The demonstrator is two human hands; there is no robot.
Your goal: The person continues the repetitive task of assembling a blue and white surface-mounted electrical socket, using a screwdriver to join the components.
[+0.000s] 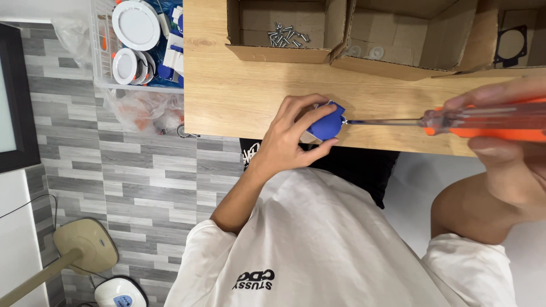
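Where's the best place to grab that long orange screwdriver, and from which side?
Probably the thick orange handle, from the right end, as the right hand does. The thin metal shaft points left into the blue part that the left hand steadies at the table edge.

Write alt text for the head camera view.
A left hand holds a small blue part at a wooden table's edge while the right hand drives an orange-handled screwdriver into it. Cardboard boxes behind hold screws.
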